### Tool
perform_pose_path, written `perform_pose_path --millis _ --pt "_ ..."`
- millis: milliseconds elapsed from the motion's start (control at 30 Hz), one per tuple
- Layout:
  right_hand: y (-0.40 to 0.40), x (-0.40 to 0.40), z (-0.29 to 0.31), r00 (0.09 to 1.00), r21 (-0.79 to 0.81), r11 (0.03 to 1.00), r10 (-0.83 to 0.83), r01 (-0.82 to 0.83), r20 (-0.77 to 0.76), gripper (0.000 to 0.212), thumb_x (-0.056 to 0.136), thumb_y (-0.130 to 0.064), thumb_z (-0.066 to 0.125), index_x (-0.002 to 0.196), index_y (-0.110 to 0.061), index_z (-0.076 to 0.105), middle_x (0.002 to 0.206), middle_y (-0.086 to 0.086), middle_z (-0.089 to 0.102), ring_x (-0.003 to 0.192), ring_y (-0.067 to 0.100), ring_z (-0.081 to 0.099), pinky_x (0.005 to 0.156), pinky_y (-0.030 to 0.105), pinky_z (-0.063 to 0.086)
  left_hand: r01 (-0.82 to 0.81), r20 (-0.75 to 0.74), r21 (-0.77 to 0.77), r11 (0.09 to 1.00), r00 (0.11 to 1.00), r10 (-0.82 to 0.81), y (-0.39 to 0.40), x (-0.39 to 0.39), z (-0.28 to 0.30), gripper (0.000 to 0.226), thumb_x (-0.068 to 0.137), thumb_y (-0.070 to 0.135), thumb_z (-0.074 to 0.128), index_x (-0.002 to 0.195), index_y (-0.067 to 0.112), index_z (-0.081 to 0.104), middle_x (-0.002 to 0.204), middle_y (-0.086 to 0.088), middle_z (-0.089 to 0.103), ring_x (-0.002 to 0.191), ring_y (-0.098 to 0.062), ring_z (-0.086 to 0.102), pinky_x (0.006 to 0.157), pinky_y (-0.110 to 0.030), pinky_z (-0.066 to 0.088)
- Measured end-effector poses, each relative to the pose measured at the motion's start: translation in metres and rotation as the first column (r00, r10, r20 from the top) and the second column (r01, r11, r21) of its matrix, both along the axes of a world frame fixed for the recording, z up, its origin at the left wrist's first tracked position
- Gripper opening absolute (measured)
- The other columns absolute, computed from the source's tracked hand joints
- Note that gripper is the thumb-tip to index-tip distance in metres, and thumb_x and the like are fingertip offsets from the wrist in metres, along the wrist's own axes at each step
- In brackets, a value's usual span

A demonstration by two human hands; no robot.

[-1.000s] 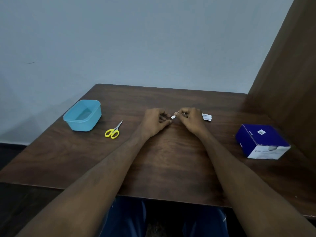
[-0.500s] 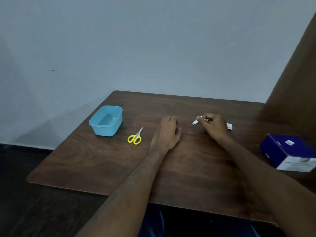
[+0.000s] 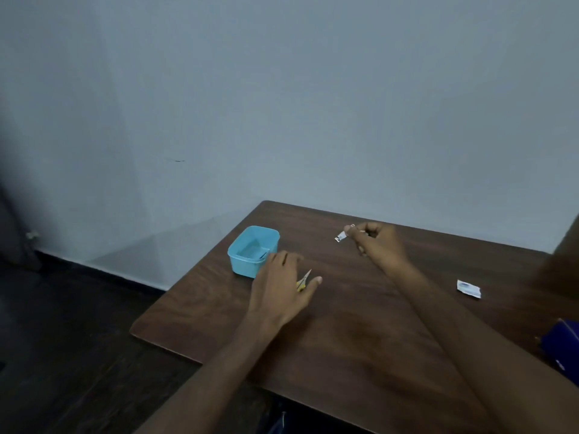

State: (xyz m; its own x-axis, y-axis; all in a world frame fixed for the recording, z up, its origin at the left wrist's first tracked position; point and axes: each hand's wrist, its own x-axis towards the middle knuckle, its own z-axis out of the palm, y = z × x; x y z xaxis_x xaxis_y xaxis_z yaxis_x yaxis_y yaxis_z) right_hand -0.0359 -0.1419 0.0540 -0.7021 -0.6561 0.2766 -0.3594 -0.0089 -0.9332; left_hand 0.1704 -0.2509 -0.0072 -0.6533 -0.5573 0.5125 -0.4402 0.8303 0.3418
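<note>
The left hand [image 3: 279, 286] lay spread with straight fingers over the yellow scissors [image 3: 304, 280], gripping nothing, just beside the light blue tub [image 3: 242, 267] near the table's [image 3: 360, 339] left edge; whether it touched the scissors could not be told. The right hand [image 3: 377, 245] pinched a small white piece [image 3: 341, 236] between thumb and fingertips, held farther back over the table. A torn white wrapper [image 3: 468, 288] lay well to the right, near a dark blue box [image 3: 562, 349].
</note>
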Motion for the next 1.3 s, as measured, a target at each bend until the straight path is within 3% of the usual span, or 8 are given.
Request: perform_pose_path --millis 133,267,367,467,633,967,1067,1300 --pt "-0.052 0.042 0.013 0.997 0.035 0.996 0.081 -0.081 0.002 0.022 0.098 -0.03 0.077 0.085 -0.013 0.081 0.063 0.002 0.055 0.059 0.016 0.045 0.059 0.029 0.039 -0.029 0.079 0.071 0.997 0.997 0.023 -0.003 0.031 -0.019 0.078 0.094 0.076 0.053 0.146 0.018 0.052 0.141 0.001 0.058 0.132 -0.018 0.05 0.109 -0.033 0.046" --pt "-0.097 0.07 0.01 0.981 0.153 0.984 0.117 -0.093 -0.154 0.02 0.097 -0.035 0.077 0.088 -0.018 0.084 0.065 -0.01 0.064 0.06 0.006 0.053 0.06 0.025 0.042 -0.053 0.085 0.11 0.993 0.995 0.044 -0.001 0.035 -0.032 0.077 0.093 0.077 0.053 0.141 0.017 0.053 0.143 0.0 0.057 0.133 -0.017 0.05 0.106 -0.032 0.045" --pt "-0.12 0.081 0.007 0.951 0.256 0.963 0.149 -0.079 -0.269 0.024 0.095 -0.033 0.079 0.095 -0.009 0.085 0.085 -0.001 0.075 0.074 0.006 0.061 0.057 0.016 0.04 -0.063 0.085 0.123 0.99 0.995 0.053 -0.002 0.034 -0.03 0.078 0.092 0.078 0.053 0.141 0.018 0.053 0.146 0.001 0.056 0.135 -0.017 0.048 0.106 -0.032 0.046" --pt "-0.135 0.085 0.004 0.951 0.308 0.95 0.139 -0.05 -0.276 0.018 0.091 -0.024 0.083 0.09 -0.006 0.085 0.086 0.005 0.076 0.08 0.012 0.064 0.06 0.022 0.045 -0.063 0.079 0.152 0.986 0.996 0.051 -0.001 0.034 -0.029 0.079 0.092 0.077 0.054 0.145 0.018 0.052 0.149 0.002 0.055 0.138 -0.015 0.046 0.107 -0.031 0.046" --pt "-0.149 0.079 -0.008 0.95 0.424 0.905 0.151 -0.022 -0.273 0.014 0.086 -0.023 0.087 0.087 -0.01 0.085 0.095 0.003 0.08 0.073 0.008 0.062 0.048 0.014 0.041 -0.076 0.078 0.133 0.988 0.995 0.066 -0.003 0.033 -0.032 0.076 0.091 0.079 0.053 0.14 0.021 0.054 0.142 0.004 0.057 0.132 -0.013 0.048 0.101 -0.03 0.046" --pt "-0.134 0.07 -0.018 0.996 0.178 0.983 0.059 -0.046 -0.073 0.019 0.092 -0.033 0.083 0.099 -0.015 0.086 0.078 -0.009 0.07 0.071 0.0 0.061 0.052 0.005 0.041 -0.09 0.09 0.106 0.99 0.993 0.08 -0.006 0.031 -0.034 0.077 0.09 0.08 0.053 0.138 0.02 0.056 0.141 0.003 0.059 0.131 -0.015 0.05 0.102 -0.032 0.05" --pt "-0.112 0.06 -0.025 0.995 0.049 0.999 -0.003 -0.002 0.098 0.015 0.093 -0.027 0.082 0.095 -0.012 0.082 0.07 -0.001 0.069 0.057 0.008 0.059 0.049 0.014 0.047 -0.101 0.104 0.09 0.991 0.99 0.091 -0.007 0.03 -0.035 0.075 0.091 0.08 0.051 0.137 0.02 0.056 0.141 0.003 0.058 0.13 -0.016 0.048 0.102 -0.033 0.05" --pt "-0.033 0.02 -0.053 0.975 0.008 0.999 -0.045 0.044 0.219 0.012 0.093 -0.005 0.078 0.101 -0.006 0.069 0.084 0.014 0.074 0.059 0.017 0.068 0.059 0.03 0.058 -0.074 0.068 0.117 0.99 0.995 0.067 -0.004 0.031 -0.031 0.074 0.093 0.076 0.056 0.146 0.025 0.056 0.151 0.007 0.054 0.14 -0.013 0.044 0.109 -0.031 0.046"
